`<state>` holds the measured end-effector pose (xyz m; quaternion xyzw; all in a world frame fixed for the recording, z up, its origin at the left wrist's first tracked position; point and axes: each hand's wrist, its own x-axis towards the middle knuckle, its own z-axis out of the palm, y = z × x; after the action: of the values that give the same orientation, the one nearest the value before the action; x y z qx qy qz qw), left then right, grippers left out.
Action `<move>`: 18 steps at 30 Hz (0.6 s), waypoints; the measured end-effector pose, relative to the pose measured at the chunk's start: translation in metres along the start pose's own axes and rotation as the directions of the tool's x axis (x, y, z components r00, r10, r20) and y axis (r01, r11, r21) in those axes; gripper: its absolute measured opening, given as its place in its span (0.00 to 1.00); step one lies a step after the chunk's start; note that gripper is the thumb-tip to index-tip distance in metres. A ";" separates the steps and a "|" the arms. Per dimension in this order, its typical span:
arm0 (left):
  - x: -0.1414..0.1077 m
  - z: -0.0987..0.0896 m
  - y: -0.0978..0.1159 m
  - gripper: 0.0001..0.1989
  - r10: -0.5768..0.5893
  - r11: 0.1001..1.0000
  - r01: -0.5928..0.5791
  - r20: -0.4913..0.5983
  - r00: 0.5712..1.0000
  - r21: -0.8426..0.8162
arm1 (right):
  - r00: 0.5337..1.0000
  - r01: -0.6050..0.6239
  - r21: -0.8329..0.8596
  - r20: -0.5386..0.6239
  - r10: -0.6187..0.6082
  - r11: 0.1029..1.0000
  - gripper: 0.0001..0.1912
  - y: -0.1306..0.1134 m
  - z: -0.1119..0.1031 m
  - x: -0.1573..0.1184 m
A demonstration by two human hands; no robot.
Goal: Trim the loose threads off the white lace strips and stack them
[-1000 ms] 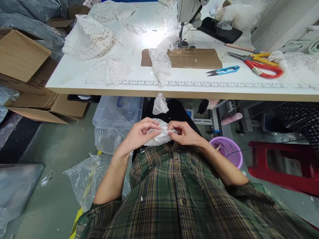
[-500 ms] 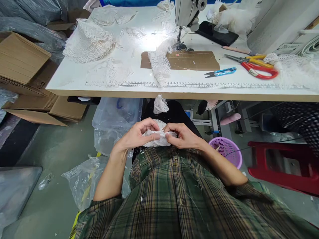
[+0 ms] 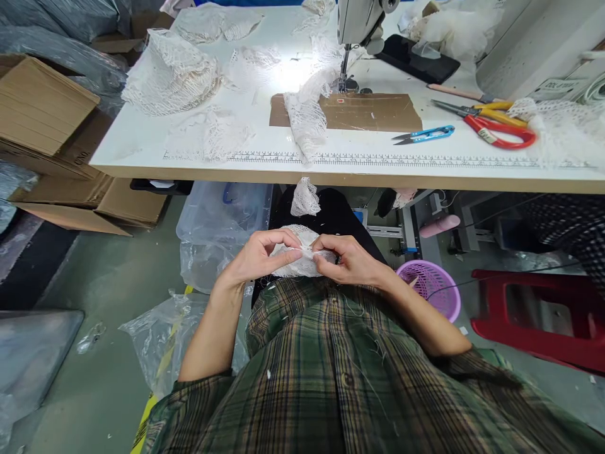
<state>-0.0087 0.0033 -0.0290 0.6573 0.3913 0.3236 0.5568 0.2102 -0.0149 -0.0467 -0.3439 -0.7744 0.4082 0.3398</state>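
Observation:
Over my lap, close to my shirt, both hands pinch a piece of white lace fabric [image 3: 302, 268]. My left hand [image 3: 259, 255] grips it from the left between thumb and fingers. From the right, my right hand [image 3: 347, 258] pinches the same lace, its fingertips almost meeting the left ones. Part of the lace lies hidden under the fingers. Just beyond, a narrow lace strip [image 3: 305, 116] runs from near the needle of the sewing machine [image 3: 362, 28] across the table [image 3: 142, 142], and its end hangs below the edge.
Heaped lace [image 3: 172, 75] lies at the table's left. Blue thread snips [image 3: 425, 134] and red-handled scissors [image 3: 505, 132] lie on the right. A purple basket [image 3: 432, 287] and a red stool [image 3: 534, 315] stand on the floor to the right, cardboard boxes [image 3: 51, 110] to the left.
The lace between my hands has been shifted and now spreads a little more above my fingertips. Both hands stay in nearly the same place; the view has tilted slightly.

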 end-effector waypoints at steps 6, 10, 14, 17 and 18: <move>-0.006 0.010 -0.003 0.11 0.013 0.997 -0.029 -0.214 0.977 -0.073 | 0.983 0.015 0.152 -0.181 0.012 0.988 0.06 0.002 0.010 -0.005; -0.008 0.018 -0.005 0.14 0.013 0.993 -0.054 -0.343 0.939 -0.109 | 0.925 -0.050 0.355 -0.337 0.178 0.934 0.07 0.005 0.026 -0.008; -0.009 0.024 -0.004 0.16 0.002 0.996 -0.040 -0.410 0.912 -0.085 | 0.860 -0.098 0.466 -0.404 0.311 0.879 0.11 0.004 0.035 -0.009; -0.010 0.024 -0.005 0.21 -0.026 0.996 -0.007 -0.371 0.928 -0.087 | 0.857 -0.095 0.503 -0.397 0.328 0.859 0.13 0.003 0.035 -0.009; -0.011 0.023 -0.005 0.23 -0.028 0.996 -0.005 -0.348 0.937 -0.093 | 0.863 -0.091 0.513 -0.387 0.325 0.854 0.13 0.003 0.035 -0.010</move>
<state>0.0055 -0.0170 -0.0380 0.5607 0.4721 0.4497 0.5104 0.1880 -0.0355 -0.0666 -0.4200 -0.5033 0.5283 0.5396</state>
